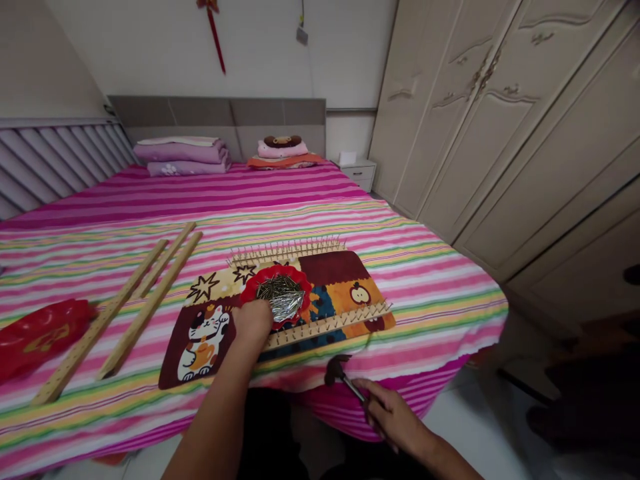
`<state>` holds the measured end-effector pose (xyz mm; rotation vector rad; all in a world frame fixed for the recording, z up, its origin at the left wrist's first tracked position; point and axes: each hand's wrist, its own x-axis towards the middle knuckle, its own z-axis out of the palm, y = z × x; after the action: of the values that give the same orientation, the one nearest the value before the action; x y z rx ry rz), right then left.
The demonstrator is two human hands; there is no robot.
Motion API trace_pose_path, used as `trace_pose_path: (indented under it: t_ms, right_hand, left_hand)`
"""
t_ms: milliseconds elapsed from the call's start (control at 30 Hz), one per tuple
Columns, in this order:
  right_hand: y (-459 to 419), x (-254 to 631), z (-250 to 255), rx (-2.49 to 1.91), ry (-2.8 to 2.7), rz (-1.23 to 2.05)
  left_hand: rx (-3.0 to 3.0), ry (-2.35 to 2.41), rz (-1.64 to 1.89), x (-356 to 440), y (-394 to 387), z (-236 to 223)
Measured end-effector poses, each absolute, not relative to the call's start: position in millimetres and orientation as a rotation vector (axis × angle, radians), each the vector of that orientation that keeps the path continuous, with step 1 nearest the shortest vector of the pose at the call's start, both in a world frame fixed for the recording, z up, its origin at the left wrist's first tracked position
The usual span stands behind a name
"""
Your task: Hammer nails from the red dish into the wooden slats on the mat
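My left hand [254,325] is at the near left edge of a red scalloped bowl [249,288] full of loose nails [286,297]. Its fingers look curled down, and what they hold, if anything, is hidden. In my right hand [393,413] is a hammer [345,375], gripped by its handle, with the dark head just off the bed's near edge. A wooden strip [325,327] with rows of upright nails lies in front of the bowl. Behind the bowl is a second nail-studded strip [290,251]. All rest on a patterned mat [173,350] with a cat picture.
Several bare wooden strips [150,303] lie on the striped bed cover [430,280] to the left, beside a red plastic bag [45,333]. Folded bedding [183,157] sits near the headboard. A cream wardrobe [480,120] stands at the right.
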<state>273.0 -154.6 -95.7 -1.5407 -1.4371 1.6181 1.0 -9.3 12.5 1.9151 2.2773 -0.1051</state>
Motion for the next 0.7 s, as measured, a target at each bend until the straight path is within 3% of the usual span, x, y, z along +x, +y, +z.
trace_pose_path:
  t_ms: [367,600,700]
  right_hand:
    - [-153,275,-100,-1.535,-1.419,1.654]
    - [-154,273,-96,-1.535,-1.424,1.64]
    - [-154,273,-97,-1.55,-1.417,1.626]
  left_hand:
    - [2.0,2.257,-0.076,-1,-7,15]
    - [1.358,1.788,1.012,-37,-36,31]
    - [0.956,1.538,1.215,-50,-61,35]
